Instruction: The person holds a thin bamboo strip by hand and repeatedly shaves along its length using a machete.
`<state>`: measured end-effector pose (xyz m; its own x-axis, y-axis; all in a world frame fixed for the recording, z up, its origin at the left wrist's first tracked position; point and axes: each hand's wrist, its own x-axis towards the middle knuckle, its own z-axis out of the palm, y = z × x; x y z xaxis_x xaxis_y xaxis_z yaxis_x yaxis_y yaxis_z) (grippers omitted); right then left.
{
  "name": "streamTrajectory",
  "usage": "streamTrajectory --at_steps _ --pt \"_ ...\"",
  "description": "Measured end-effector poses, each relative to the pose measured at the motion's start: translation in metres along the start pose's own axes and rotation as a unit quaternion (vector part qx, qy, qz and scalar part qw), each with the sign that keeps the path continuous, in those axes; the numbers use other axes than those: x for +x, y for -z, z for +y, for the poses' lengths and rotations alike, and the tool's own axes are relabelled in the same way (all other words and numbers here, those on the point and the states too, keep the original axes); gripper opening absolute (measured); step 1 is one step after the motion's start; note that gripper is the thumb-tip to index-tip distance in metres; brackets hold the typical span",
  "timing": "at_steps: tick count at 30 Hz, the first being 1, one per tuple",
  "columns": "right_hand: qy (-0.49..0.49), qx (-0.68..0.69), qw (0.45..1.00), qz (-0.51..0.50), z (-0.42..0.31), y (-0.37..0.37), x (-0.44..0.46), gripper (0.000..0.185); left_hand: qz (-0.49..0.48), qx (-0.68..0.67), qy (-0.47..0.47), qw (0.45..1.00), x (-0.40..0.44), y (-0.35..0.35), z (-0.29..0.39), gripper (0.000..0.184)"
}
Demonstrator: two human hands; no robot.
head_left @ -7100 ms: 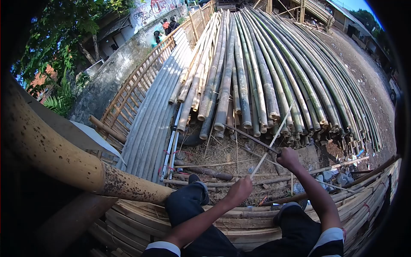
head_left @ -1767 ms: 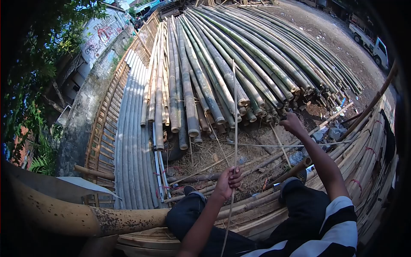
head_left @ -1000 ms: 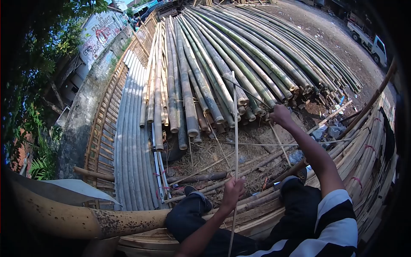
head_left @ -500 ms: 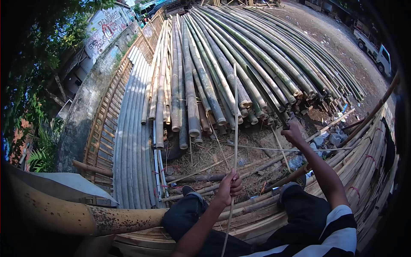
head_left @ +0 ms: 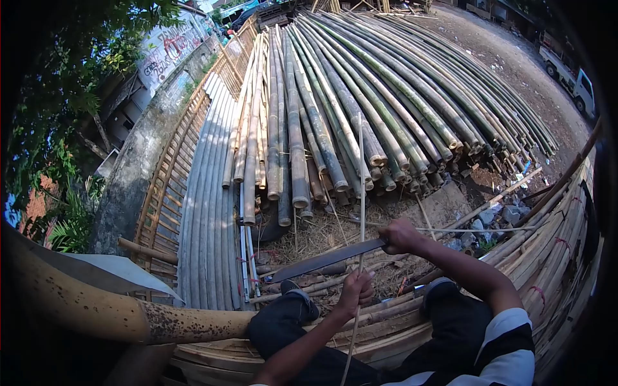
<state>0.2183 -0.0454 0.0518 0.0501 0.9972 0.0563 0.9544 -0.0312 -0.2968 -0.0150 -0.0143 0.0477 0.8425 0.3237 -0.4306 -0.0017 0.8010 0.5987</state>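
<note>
My left hand (head_left: 356,291) is closed around a thin pale bamboo strip (head_left: 362,212) that stands nearly upright, its lower end running down past my lap. My right hand (head_left: 400,237) grips the dark handle of a long machete (head_left: 328,258). The flat grey blade points left and slopes slightly down, crossing the strip just above my left hand. Whether blade and strip touch is hard to tell.
Long bamboo poles (head_left: 299,186) fan out ahead. Corrugated sheets (head_left: 209,225) and a bamboo fence (head_left: 168,186) lie left. A thick spotted pole (head_left: 193,321) reaches my left knee. Split bamboo (head_left: 547,276) is stacked right and beneath my legs. A truck (head_left: 582,93) stands far right.
My right hand has come inward and down, and the machete has swung from pointing up and away to pointing left across the strip. My left hand still holds the strip, slightly lower.
</note>
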Motion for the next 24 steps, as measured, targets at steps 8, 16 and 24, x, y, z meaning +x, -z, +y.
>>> streamTrajectory --at_steps 8,16,24 --pt "-0.328 -0.077 0.904 0.261 0.156 0.023 -0.049 0.026 -0.055 -0.031 0.059 0.996 -0.001 -0.007 -0.001 0.024" --pt "-0.325 0.025 0.936 0.134 0.113 0.003 -0.068 0.030 -0.109 -0.073 0.054 0.990 0.004 -0.005 -0.001 0.017" --pt "-0.333 0.147 0.930 0.052 0.067 -0.018 -0.030 0.027 -0.082 -0.113 0.016 0.990 0.009 0.008 0.021 0.018"
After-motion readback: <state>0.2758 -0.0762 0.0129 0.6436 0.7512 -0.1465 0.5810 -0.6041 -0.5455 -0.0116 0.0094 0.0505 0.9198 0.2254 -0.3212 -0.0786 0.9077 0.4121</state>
